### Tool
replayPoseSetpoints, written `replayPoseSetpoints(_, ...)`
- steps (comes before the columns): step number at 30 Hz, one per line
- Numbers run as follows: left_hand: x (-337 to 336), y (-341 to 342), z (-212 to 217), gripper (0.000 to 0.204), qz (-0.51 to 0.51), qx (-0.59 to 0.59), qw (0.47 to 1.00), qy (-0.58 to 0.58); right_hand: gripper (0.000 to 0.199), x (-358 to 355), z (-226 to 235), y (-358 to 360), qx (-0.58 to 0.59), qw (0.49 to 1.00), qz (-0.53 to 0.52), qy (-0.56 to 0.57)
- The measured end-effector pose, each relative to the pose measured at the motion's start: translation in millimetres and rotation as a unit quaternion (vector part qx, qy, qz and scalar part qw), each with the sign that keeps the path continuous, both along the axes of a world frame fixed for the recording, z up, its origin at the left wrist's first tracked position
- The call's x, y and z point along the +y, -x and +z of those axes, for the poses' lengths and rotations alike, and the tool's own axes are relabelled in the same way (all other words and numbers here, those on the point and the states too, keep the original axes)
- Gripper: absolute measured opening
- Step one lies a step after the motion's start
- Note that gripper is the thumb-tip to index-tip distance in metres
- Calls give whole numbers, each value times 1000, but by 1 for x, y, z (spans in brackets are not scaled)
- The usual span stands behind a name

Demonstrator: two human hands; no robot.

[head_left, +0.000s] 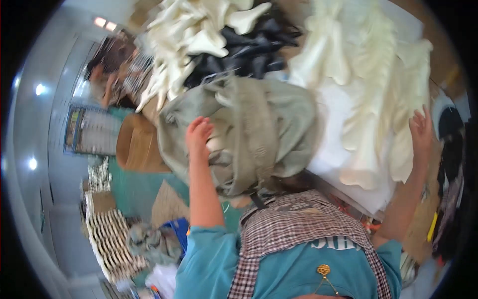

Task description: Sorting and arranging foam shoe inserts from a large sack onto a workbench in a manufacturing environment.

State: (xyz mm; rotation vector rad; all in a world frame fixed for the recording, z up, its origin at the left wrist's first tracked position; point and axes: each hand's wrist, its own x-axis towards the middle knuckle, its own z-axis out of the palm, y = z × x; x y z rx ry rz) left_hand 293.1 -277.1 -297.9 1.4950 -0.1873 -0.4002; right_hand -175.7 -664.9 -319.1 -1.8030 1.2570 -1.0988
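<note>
Cream-coloured moulded pieces (368,99) lie in overlapping rows on a white sheet (338,134) that covers the bench (443,55), apparently so that each piece stays accessible from the near edge. A second heap of the same cream pieces (189,35) sits at the far side, with a cluster of black pieces (249,52) of like shape just beside it; the colours are kept in separate piles.

A grey-green cloth sack (249,129) lies slumped at the near left of the bench, its mouth gathered toward the person. The left hand (199,135) rests on the sack's folds with fingers curled into the fabric near a pale object (217,143) that shows in the opening; whether the fingers actually grip the cloth cannot be told from this view. The position suggests the sack is being held open or steadied.

The right hand (421,130) is open, fingers spread, lying against the outer edge of the cream row at the right, holding nothing.

A brown cardboard box (137,147) stands on the floor to the left of the sack, near a stack of woven trays (112,239). Another person (112,67) is at the far left.
</note>
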Motion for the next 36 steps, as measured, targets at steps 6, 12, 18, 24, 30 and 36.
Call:
replayPoseSetpoints(6,58,21,-98,48,-194,-131,887,-399,36,186,49,-227,-125,872,472,-35)
replayPoseSetpoints(12,43,17,-116,29,-247,-223,900,-283,35,290,-10,-359,-3,754,657,-12)
replayPoseSetpoints(18,33,-81,-106,27,-206,-280,826,-443,43,306,-76,-415,234,759,597,-111)
replayPoseSetpoints(24,7,-156,-99,25,-237,-307,754,-530,50,307,-168,-448,330,738,543,-226)
replayPoseSetpoints(30,-2,-239,-92,35,-215,-350,723,-555,60,319,-208,-483,338,767,459,-296)
replayPoseSetpoints(36,-34,-267,-101,54,-161,-393,726,-541,66,264,-252,-497,327,800,353,-357)
